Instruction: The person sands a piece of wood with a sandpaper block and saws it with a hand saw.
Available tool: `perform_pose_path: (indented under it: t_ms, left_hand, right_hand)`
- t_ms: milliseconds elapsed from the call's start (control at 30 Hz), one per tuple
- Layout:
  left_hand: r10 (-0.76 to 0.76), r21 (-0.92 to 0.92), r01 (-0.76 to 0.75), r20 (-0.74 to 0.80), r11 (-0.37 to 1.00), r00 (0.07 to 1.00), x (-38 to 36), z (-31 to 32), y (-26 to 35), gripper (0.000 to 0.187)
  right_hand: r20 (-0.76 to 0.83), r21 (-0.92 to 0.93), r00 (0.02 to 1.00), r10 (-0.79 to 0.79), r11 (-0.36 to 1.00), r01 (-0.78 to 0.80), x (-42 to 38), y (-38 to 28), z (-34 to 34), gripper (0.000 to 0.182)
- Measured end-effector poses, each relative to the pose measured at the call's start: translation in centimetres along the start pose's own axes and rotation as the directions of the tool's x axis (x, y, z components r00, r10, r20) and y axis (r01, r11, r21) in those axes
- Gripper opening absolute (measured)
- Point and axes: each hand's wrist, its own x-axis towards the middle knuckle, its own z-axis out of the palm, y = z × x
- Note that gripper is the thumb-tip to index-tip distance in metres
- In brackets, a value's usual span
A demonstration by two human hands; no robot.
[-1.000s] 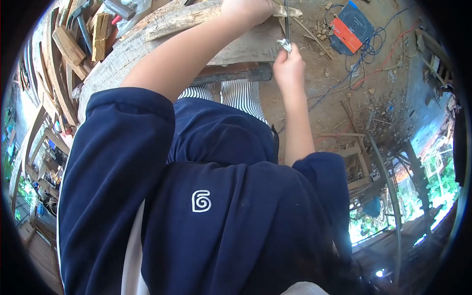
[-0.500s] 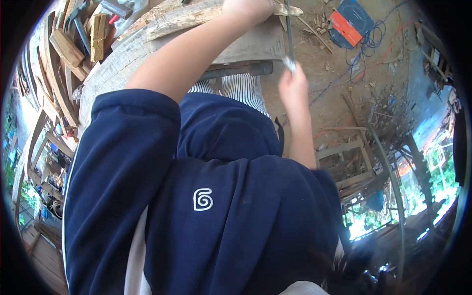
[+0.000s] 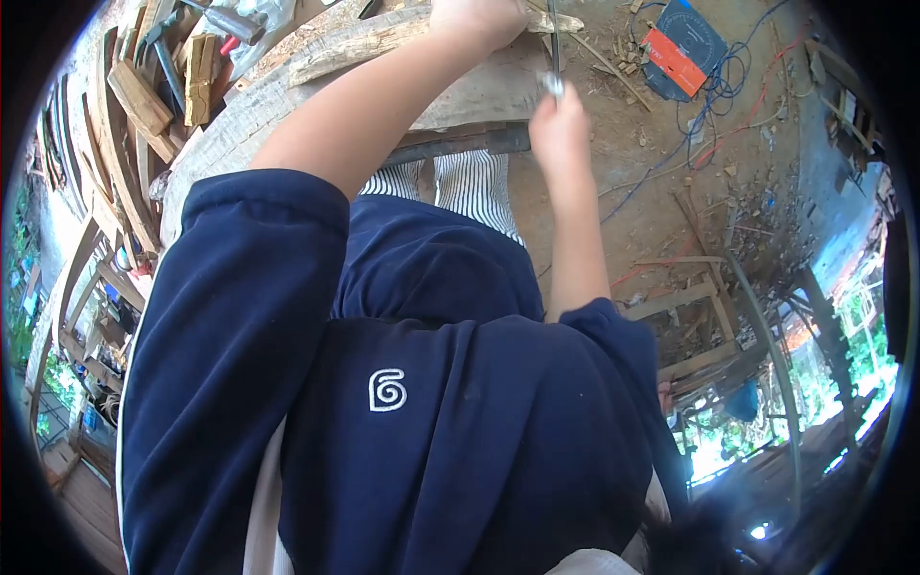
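Note:
At the top, my left hand (image 3: 479,21) is closed on a rough pale strip of wood (image 3: 359,46) lying on a large grey wooden slab (image 3: 479,96). Its fingertips are partly out of view. My right hand (image 3: 560,123), to the right of the slab, is closed around the pale handle of a thin, dark tool (image 3: 555,48). The tool's narrow blade runs upward across the right end of the strip, and its far end is cut off by the frame edge.
A dark bar (image 3: 460,144) lies along the slab's near edge. At the upper left are a hammer (image 3: 165,62), wood blocks (image 3: 198,81) and several long boards (image 3: 105,163). A black and orange disc-shaped item (image 3: 678,57) and blue cable (image 3: 728,84) lie on the littered ground.
My right hand has moved up and slightly left with the tool, closer to the slab. My left hand has barely moved and remains on the strip.

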Motion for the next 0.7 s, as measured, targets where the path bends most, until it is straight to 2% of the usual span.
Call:
perform_pose_path:
  t_ms: [67,167,200,233,300,400,433,500,567,633,700]
  left_hand:
    - [-0.007,0.015,0.007,-0.018,1.000,1.000,0.5,1.0,-0.4,0.036]
    - [-0.021,0.007,0.021,-0.019,1.000,1.000,0.3,0.6,-0.6,0.036]
    - [-0.012,-0.009,0.012,-0.006,1.000,1.000,0.2,0.5,-0.2,0.036]
    - [-0.007,-0.011,0.007,-0.014,1.000,1.000,0.4,0.5,-0.1,0.036]
    - [-0.014,0.018,0.015,-0.014,1.000,1.000,0.4,0.7,-0.2,0.036]
    - [0.019,0.022,-0.018,-0.080,1.000,0.997,0.6,1.5,-0.9,0.036]
    - [0.023,0.021,-0.021,-0.084,1.000,0.996,1.0,1.1,-0.9,0.036]
    - [-0.016,0.040,0.016,0.004,0.999,1.000,0.9,1.0,-0.7,0.036]
    - [-0.001,0.028,0.001,-0.006,1.000,1.000,0.5,0.6,-0.1,0.037]
    - [0.005,0.032,-0.005,-0.014,0.999,1.000,0.3,0.6,-0.5,0.037]
    - [0.012,0.029,-0.011,-0.011,1.000,1.000,0.6,1.1,-0.8,0.036]
  right_hand:
    - [0.037,0.081,0.999,0.018,0.997,-0.021,-5.1,3.4,-0.7,0.017]
    - [0.079,0.099,0.996,0.035,0.994,-0.043,-4.9,2.0,-2.3,0.015]
    - [0.113,0.085,0.992,0.064,0.994,-0.074,-2.0,0.4,-1.8,0.016]
    - [0.048,-0.001,0.999,0.022,1.000,-0.022,0.9,-0.8,-0.6,0.015]
    - [-0.036,-0.010,0.999,-0.040,0.999,0.039,2.1,-1.1,0.8,0.016]
    - [0.000,0.067,1.000,0.014,0.998,-0.014,-4.7,2.7,0.1,0.017]
    - [-0.005,0.066,1.000,0.011,0.998,-0.011,-4.3,2.3,-0.4,0.017]
    - [0.061,0.087,0.998,0.011,0.996,-0.017,-4.1,1.9,-1.5,0.019]
    - [0.049,0.016,0.999,0.015,1.000,-0.016,1.5,-0.2,0.4,0.019]
    - [0.048,0.023,0.999,0.018,1.000,-0.019,1.0,-0.6,0.2,0.021]
    - [0.008,0.084,1.000,-0.028,0.996,0.027,-5.5,3.8,-0.1,0.023]
